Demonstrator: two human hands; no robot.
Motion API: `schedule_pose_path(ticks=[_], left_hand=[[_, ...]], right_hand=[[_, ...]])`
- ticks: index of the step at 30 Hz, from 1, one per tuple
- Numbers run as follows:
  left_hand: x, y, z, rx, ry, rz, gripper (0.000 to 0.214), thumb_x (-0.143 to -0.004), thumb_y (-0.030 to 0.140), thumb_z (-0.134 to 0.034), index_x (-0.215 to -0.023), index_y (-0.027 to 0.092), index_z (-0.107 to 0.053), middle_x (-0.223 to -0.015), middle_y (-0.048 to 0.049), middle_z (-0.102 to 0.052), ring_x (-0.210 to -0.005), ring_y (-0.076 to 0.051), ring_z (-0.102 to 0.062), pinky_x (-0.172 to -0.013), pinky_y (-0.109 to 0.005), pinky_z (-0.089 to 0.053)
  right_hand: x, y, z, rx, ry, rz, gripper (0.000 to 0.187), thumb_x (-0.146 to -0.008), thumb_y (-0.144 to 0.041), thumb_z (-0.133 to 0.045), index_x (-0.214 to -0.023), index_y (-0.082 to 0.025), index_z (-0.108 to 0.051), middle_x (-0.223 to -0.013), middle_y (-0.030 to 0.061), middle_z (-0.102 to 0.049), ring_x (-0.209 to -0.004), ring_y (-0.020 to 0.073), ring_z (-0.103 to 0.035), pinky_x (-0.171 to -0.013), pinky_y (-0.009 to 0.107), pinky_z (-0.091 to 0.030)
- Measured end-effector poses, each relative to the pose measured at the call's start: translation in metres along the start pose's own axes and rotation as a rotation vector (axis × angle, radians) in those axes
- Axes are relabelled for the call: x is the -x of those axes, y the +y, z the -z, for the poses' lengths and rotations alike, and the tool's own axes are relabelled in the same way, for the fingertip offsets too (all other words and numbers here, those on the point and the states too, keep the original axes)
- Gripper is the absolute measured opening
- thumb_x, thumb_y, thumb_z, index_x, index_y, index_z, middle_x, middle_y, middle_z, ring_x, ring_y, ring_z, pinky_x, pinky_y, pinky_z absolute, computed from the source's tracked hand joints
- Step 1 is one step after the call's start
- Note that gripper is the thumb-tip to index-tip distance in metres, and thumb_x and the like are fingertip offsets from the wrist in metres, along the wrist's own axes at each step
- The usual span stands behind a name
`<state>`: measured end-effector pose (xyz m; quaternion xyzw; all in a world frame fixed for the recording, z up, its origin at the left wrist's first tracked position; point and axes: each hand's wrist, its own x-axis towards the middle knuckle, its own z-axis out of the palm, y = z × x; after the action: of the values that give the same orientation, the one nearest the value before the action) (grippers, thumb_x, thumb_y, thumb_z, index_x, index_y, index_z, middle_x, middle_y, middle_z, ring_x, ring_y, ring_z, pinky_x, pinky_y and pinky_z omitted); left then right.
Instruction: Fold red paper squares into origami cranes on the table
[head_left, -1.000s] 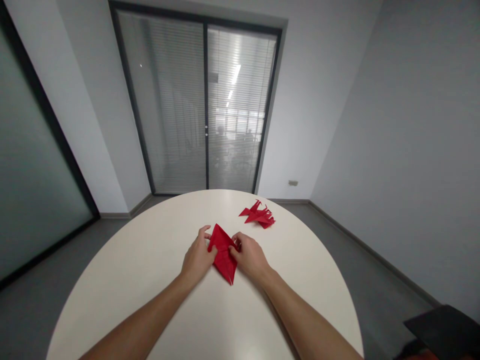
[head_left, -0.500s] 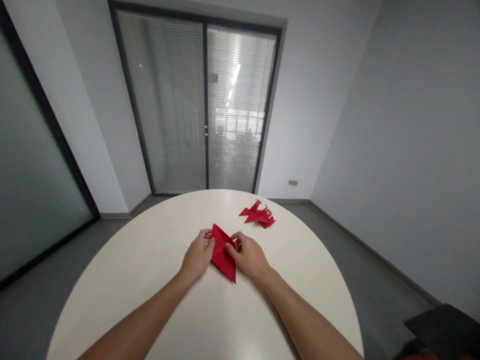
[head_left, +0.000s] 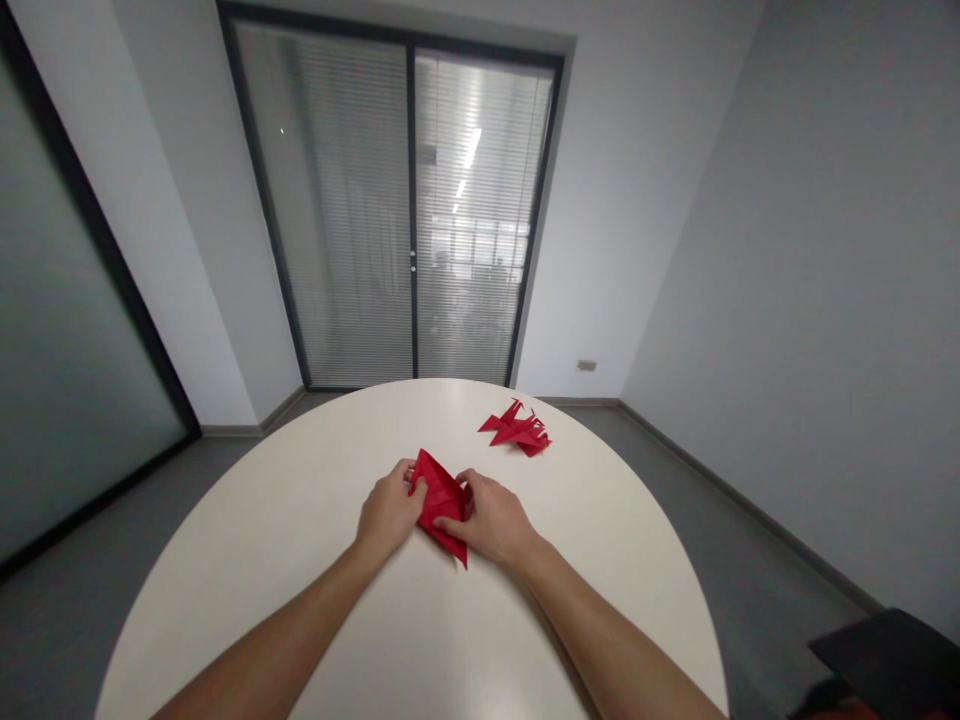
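Between my hands is a sheet of red folded paper [head_left: 441,492], diamond-like in outline, with creases across its face. My left hand [head_left: 391,508] grips its left edge, thumb on top and fingers behind. At the right edge my right hand [head_left: 493,515] pinches the paper, its thumb lying across the face and the other fingers partly hidden behind. The paper is tilted just above the tabletop, its lower point aimed toward me.
Several red folded-paper cranes [head_left: 519,430] lie bunched on the far right of the round white table [head_left: 300,480]. A dark flat object [head_left: 892,655] is at the lower right, beyond the table edge. A glazed partition with blinds [head_left: 345,220] stands behind.
The paper and both hands have shifted slightly left. My right thumb has slid lower and further left across the paper. The cranes have not moved.
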<state>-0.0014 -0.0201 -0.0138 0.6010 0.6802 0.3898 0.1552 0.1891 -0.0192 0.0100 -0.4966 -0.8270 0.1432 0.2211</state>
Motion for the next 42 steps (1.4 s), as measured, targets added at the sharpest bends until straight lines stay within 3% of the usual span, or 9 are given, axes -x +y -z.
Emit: schedule_pose_path(ticks=[11, 16, 19, 23, 27, 34, 38, 42], left_hand=[[-0.006, -0.005, -0.001, 0.070, 0.065, 0.031, 0.020, -0.085, 0.026, -0.055, -0.102, 0.024, -0.066, -0.096, -0.0060, -0.074, -0.085, -0.022, -0.069, -0.075, -0.029, -0.049], [-0.007, -0.003, 0.001, 0.266, 0.101, 0.026, 0.022, -0.087, 0.038, -0.056, -0.095, 0.021, -0.067, -0.088, -0.0068, -0.075, -0.079, -0.022, -0.069, -0.071, -0.030, -0.051], [-0.006, -0.001, 0.004, 0.364, 0.076, 0.022, 0.027, -0.089, 0.041, -0.050, -0.092, 0.021, -0.067, -0.084, -0.0057, -0.074, -0.077, -0.022, -0.069, -0.069, -0.031, -0.051], [-0.004, -0.003, 0.003, 0.454, -0.032, 0.059, 0.026, -0.086, 0.033, -0.047, -0.100, 0.019, -0.064, -0.076, -0.0028, -0.071, -0.065, -0.020, -0.066, -0.060, -0.029, -0.049], [-0.005, -0.007, -0.005, 0.533, -0.094, -0.016, 0.029, -0.084, 0.031, -0.053, -0.107, 0.017, -0.061, -0.083, -0.0045, -0.071, -0.071, -0.019, -0.067, -0.065, -0.030, -0.052], [0.003, 0.005, 0.008, 0.406, 0.010, -0.250, 0.045, -0.094, 0.027, -0.045, -0.139, 0.024, -0.049, -0.133, -0.0085, -0.060, -0.105, -0.018, -0.063, -0.092, -0.032, -0.052], [0.003, 0.004, 0.010, 0.264, -0.011, -0.352, 0.033, -0.097, 0.030, -0.043, -0.120, 0.024, -0.065, -0.136, -0.0074, -0.057, -0.124, -0.021, -0.055, -0.096, -0.032, -0.050], [-0.004, -0.007, 0.002, 0.190, 0.048, -0.340, 0.024, -0.094, 0.027, -0.046, -0.107, 0.021, -0.066, -0.121, -0.0069, -0.064, -0.114, -0.020, -0.060, -0.099, -0.034, -0.049]], right_hand=[[0.000, 0.001, -0.001, 0.046, -0.038, 0.077, 0.061, -0.069, -0.048, -0.079, -0.118, -0.021, -0.056, -0.100, 0.0065, -0.068, -0.089, 0.0240, -0.061, -0.073, 0.032, -0.040], [0.000, 0.001, 0.000, 0.044, -0.052, 0.076, 0.064, -0.068, -0.048, -0.081, -0.120, -0.021, -0.057, -0.101, 0.0072, -0.069, -0.090, 0.0246, -0.062, -0.074, 0.032, -0.041], [-0.001, 0.006, 0.000, 0.033, -0.061, 0.085, 0.064, -0.069, -0.050, -0.081, -0.121, -0.020, -0.059, -0.104, 0.0084, -0.069, -0.093, 0.0259, -0.062, -0.077, 0.034, -0.043], [-0.004, 0.020, 0.000, -0.034, -0.079, 0.098, 0.066, -0.070, -0.043, -0.081, -0.127, -0.020, -0.059, -0.111, 0.0098, -0.069, -0.097, 0.0266, -0.063, -0.083, 0.035, -0.046], [-0.006, 0.035, 0.003, -0.120, -0.085, 0.137, 0.074, -0.075, -0.037, -0.077, -0.141, -0.018, -0.051, -0.134, 0.0145, -0.061, -0.119, 0.0293, -0.058, -0.101, 0.039, -0.043], [-0.004, 0.040, 0.005, -0.095, -0.133, 0.117, 0.087, -0.083, -0.032, -0.068, -0.158, -0.017, -0.025, -0.135, 0.0188, -0.058, -0.120, 0.0302, -0.057, -0.104, 0.041, -0.042], [-0.004, 0.039, 0.002, -0.120, -0.157, 0.121, 0.087, -0.086, -0.026, -0.064, -0.159, -0.019, -0.018, -0.136, 0.0180, -0.058, -0.121, 0.0287, -0.057, -0.103, 0.040, -0.042], [-0.004, 0.036, 0.003, -0.153, -0.134, 0.152, 0.067, -0.096, -0.032, -0.051, -0.156, -0.015, -0.027, -0.143, 0.0192, -0.053, -0.128, 0.0278, -0.053, -0.108, 0.042, -0.038]])
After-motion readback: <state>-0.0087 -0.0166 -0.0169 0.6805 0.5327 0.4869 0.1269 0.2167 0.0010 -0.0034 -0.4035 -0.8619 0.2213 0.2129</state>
